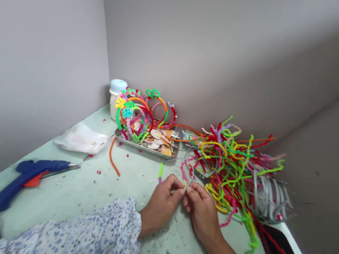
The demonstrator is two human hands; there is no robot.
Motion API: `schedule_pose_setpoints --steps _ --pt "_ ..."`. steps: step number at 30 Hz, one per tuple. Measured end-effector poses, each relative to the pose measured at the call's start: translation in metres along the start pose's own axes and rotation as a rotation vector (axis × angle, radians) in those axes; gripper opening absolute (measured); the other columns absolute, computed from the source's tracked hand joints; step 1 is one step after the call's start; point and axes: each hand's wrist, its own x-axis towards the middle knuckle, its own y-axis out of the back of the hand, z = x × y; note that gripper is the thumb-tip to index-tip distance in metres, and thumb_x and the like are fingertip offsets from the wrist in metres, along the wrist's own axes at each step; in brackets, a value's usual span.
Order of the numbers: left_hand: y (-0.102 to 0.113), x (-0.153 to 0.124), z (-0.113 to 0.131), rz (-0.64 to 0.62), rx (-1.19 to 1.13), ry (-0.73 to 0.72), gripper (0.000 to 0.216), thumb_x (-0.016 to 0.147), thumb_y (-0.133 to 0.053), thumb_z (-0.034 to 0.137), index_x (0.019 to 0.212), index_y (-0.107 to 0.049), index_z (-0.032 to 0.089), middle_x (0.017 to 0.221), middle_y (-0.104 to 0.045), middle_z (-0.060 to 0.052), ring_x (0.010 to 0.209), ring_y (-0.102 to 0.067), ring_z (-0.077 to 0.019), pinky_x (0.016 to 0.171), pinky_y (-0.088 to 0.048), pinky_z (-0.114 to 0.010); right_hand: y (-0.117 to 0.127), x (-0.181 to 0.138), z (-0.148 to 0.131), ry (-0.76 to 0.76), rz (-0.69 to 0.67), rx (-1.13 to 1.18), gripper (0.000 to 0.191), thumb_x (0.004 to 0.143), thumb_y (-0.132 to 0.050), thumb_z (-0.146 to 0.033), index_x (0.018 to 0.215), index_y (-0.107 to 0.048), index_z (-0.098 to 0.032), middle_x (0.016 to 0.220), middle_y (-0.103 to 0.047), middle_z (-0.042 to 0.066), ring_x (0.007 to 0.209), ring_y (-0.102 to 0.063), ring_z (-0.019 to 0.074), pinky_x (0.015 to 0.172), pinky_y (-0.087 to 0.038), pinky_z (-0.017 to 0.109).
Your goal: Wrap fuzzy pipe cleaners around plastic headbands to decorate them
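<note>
My left hand (163, 202) and my right hand (202, 212) meet above the table, fingertips pinched together. A small pale yellowish piece (185, 185) shows between them. From the right fingertips a thin grey headband (193, 175) curves upward. Its far part blends into the pile behind. Close to the left knuckles, a green and purple pipe cleaner (161, 170) sticks up; whether the left hand holds it is hidden. Dark-handled scissors (202, 176) lie just beyond the right hand, partly covered by pipe cleaners.
A metal tray (140, 147) carries decorated headbands (138, 117) and flat cut pieces. Colourful pipe cleaners (231, 163) heap at right beside grey headbands (270, 200). A blue glue gun (35, 169), plastic bag (83, 138), orange pipe cleaner (114, 159) and lidded jar (115, 98) stand leftward.
</note>
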Motion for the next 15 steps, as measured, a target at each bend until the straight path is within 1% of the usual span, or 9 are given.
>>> schedule_pose_setpoints --steps 10,15 --pt "-0.0007 0.0000 -0.0025 -0.021 -0.045 0.013 0.009 0.084 -0.049 0.024 0.078 -0.048 0.016 0.066 -0.057 0.001 0.063 -0.058 -0.0124 0.065 -0.046 -0.027 -0.0002 0.0021 0.0006 -0.017 -0.009 0.076 0.021 0.077 -0.059 -0.036 0.068 -0.052 -0.018 0.050 -0.048 -0.005 0.044 -0.039 0.0087 0.043 -0.028 0.021" --pt "-0.0012 -0.0007 -0.0017 -0.021 -0.038 0.005 0.008 0.084 -0.048 0.022 0.078 -0.049 0.016 0.068 -0.058 0.000 0.065 -0.058 -0.0125 0.066 -0.046 -0.027 0.0010 0.0026 0.0020 -0.026 -0.033 0.090 0.019 0.079 -0.057 -0.033 0.069 -0.051 -0.019 0.049 -0.047 -0.005 0.044 -0.037 0.0084 0.043 -0.026 0.021"
